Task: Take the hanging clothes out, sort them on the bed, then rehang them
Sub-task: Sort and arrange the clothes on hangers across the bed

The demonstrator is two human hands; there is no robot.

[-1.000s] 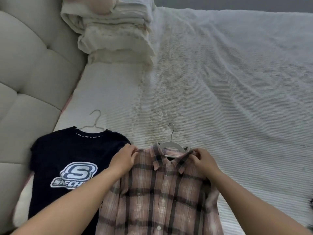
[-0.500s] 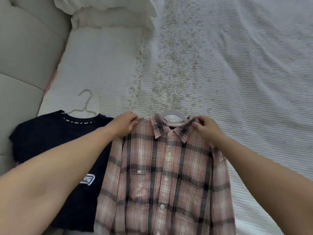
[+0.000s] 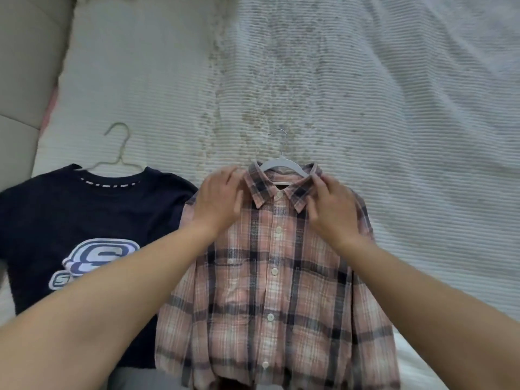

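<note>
Left hand (image 3: 218,198) over the plaid shirt's (image 3: 275,288) left shoulder, beside the collar; blurred, fingers look fairly straight, lying on the cloth near the collar edge. Cannot tell if it has any fabric pinched. Right hand (image 3: 332,209) on the right collar wing, fingertips at the collar's edge; fingers bent a little, thumb hidden, so a pinch cannot be confirmed. Both forearms bare, reaching in from the near edge.

Plaid shirt: pink and dark check, buttoned, front up, flat on the bed (image 3: 394,108), collar at the far end, hem at the near edge of view. White hanger (image 3: 281,164) inside the neck, its hook pointing far, lying on the bedspread.

Left of it, a navy tee (image 3: 84,215), front up, with a white and blue logo partly behind the left forearm. The plaid shirt's left side overlaps the tee's right edge. The tee is on a thin pale hanger (image 3: 119,153), hook pointing far.

Bedspread white, ribbed, with a speckled brownish band running far from the shirt's collar. Padded beige headboard (image 3: 25,66) at left.
</note>
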